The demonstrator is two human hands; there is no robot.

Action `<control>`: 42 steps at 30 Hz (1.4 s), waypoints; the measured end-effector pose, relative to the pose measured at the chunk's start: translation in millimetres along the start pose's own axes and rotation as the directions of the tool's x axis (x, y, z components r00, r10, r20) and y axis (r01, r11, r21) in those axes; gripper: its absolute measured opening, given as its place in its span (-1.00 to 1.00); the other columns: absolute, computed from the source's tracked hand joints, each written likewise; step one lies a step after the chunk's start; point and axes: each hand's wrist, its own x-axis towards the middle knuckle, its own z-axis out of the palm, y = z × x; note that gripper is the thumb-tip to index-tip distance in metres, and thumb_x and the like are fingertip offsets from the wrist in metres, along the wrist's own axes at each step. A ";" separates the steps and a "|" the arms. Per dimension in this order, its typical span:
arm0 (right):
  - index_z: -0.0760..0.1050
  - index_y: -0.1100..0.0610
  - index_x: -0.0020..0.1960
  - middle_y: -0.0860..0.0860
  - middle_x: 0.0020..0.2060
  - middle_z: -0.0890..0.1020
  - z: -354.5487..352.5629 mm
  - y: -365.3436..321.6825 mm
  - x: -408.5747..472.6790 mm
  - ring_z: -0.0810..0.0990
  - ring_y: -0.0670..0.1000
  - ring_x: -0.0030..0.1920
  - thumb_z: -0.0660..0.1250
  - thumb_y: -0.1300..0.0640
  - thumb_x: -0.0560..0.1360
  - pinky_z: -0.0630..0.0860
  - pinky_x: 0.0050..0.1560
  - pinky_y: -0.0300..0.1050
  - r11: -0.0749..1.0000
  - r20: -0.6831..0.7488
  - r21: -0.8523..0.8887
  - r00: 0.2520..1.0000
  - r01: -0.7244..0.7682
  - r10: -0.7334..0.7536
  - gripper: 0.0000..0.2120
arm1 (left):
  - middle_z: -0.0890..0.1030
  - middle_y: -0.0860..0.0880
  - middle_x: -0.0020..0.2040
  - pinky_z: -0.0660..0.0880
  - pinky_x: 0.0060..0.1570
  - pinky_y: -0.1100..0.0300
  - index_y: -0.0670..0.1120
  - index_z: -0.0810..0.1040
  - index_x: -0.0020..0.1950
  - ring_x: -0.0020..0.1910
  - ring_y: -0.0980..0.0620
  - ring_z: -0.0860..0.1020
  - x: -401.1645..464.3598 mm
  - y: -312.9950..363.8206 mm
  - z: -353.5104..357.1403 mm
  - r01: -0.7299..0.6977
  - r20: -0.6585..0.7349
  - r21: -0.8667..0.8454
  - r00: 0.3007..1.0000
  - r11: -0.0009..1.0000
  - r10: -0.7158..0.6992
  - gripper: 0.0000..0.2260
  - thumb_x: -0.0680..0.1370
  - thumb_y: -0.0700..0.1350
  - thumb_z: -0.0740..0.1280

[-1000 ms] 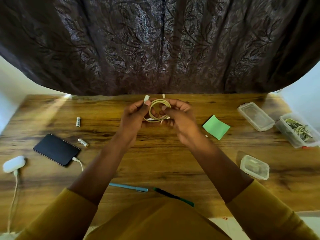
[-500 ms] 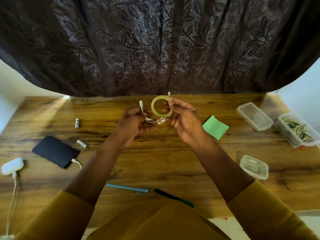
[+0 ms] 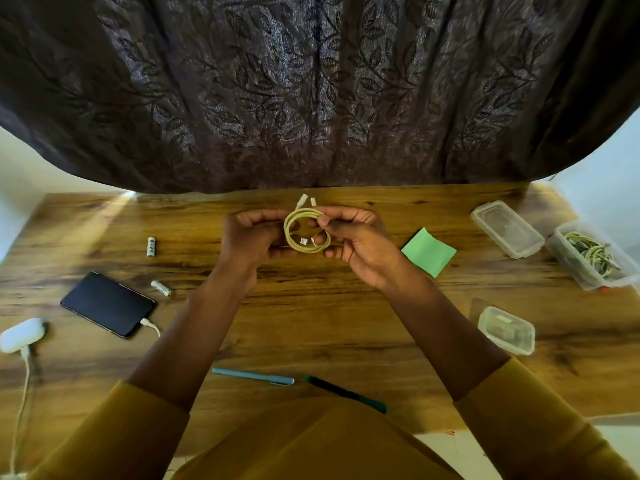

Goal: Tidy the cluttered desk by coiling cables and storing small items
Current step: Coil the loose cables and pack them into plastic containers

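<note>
Between both hands (image 3: 252, 237) (image 3: 356, 244), coiled cable (image 3: 306, 249).

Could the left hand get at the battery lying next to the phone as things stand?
Probably not straight away: the left hand grips the coiled cable together with the right hand. The desk toward the battery looks unobstructed.

Desk (image 3: 311, 327): wood-grain surface, brown, with a slight sheen. Curtain (image 3: 311, 91): dark woven cloth with a leaf pattern that catches the light. Cable (image 3: 306, 230): pale yellow-green, smooth matt sheath, white plastic plugs. Boxes (image 3: 507, 228): clear, glossy plastic. Phone (image 3: 107, 303): black glossy glass face. Note sheet (image 3: 428, 251): green matt paper. Pen (image 3: 252, 376): smooth blue plastic. Sleeves (image 3: 114, 438): mustard matt cloth
</note>
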 end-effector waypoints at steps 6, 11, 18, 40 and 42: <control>0.68 0.23 0.15 0.14 -0.06 0.75 1.2 0.2 1.9 0.68 0.03 -0.25 0.43 0.30 0.56 0.59 -0.41 -0.19 0.992 -0.139 -0.121 0.989 0.029 -0.046 -0.82 | 0.75 -0.21 -0.03 0.71 -0.14 -0.04 -0.24 0.68 0.13 -0.06 -0.17 0.75 -2.0 4.3 2.7 0.054 0.059 -0.077 0.997 0.996 -0.050 -0.77 0.65 -0.09 0.38; 0.68 0.28 0.16 0.17 -0.10 0.74 2.8 3.5 5.5 0.66 0.02 -0.27 0.42 0.30 0.57 0.56 -0.44 -0.18 0.979 -0.178 -0.194 0.980 0.058 -0.093 -0.81 | 0.76 -0.12 -0.02 0.70 0.01 -0.10 -0.14 0.69 0.16 -0.02 -0.11 0.75 -3.2 -0.8 5.4 -0.054 0.141 0.133 0.989 0.990 0.035 -0.81 0.56 -0.17 0.50; 0.66 0.30 0.18 0.13 -0.14 0.73 5.2 5.7 5.6 0.64 -0.04 -0.33 0.39 0.33 0.58 0.50 -0.49 -0.21 0.970 -0.201 -0.227 0.970 0.089 -0.136 -0.81 | 0.76 -0.02 -0.09 0.70 -0.15 0.02 -0.03 0.64 0.18 -0.13 -0.02 0.76 -1.7 -2.8 6.8 -0.179 0.136 0.291 0.980 0.940 0.144 -0.72 0.52 -0.28 0.52; 0.69 0.18 0.16 0.08 -0.14 0.74 7.2 8.0 8.4 0.62 -0.01 -0.28 0.32 0.27 0.65 0.44 -0.51 -0.24 0.907 -0.144 -0.410 0.974 0.101 -0.174 -0.82 | 0.72 -0.02 -0.11 0.58 -0.17 0.23 -0.07 0.68 0.04 -0.13 0.08 0.67 6.8 2.8 1.4 -0.016 0.363 0.218 0.929 0.976 -0.066 -0.80 0.60 -0.33 0.34; 0.68 0.20 0.15 0.11 -0.16 0.73 6.7 6.5 10.5 0.59 0.07 -0.30 0.32 0.29 0.65 0.41 -0.53 -0.23 0.912 -0.118 -0.397 0.980 0.099 -0.158 -0.83 | 0.73 -0.04 -0.10 0.56 -0.09 0.14 -0.11 0.69 0.07 -0.11 0.05 0.67 5.8 4.4 0.4 0.021 0.389 0.168 0.917 0.985 -0.086 -0.81 0.58 -0.32 0.33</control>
